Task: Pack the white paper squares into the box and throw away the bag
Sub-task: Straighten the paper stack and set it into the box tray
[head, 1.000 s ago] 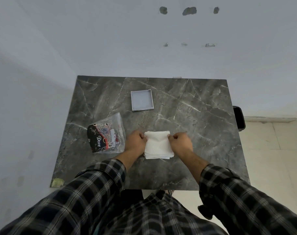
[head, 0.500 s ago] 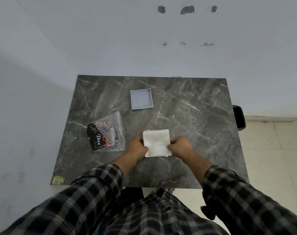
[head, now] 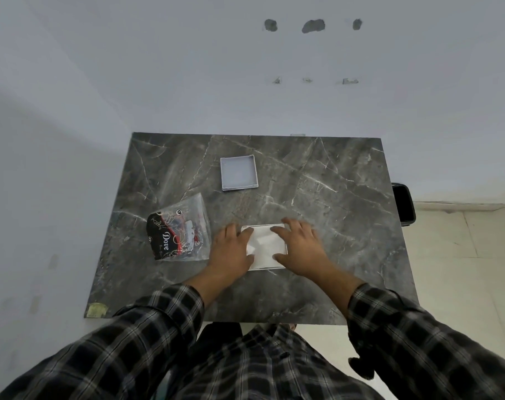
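Note:
A stack of white paper squares (head: 264,248) lies on the dark marble table (head: 332,197) near its front middle. A thin white edge frames the stack; I cannot tell whether that is a box rim. My left hand (head: 231,252) rests flat on the stack's left side, thumb on the paper. My right hand (head: 301,248) lies spread over its right side, fingers apart. An open shallow white box (head: 239,173) sits empty farther back. A clear plastic bag (head: 182,232) with black and red print lies left of my left hand.
A black bin (head: 404,204) stands on the floor just past the table's right edge. White walls close off the back and left of the table. A small yellowish sticker (head: 97,309) sits at the front left corner.
Both hands went from pinching the stack's side edges with closed fingers to lying flat and spread on top of it. The stack now sits squarer on the table.

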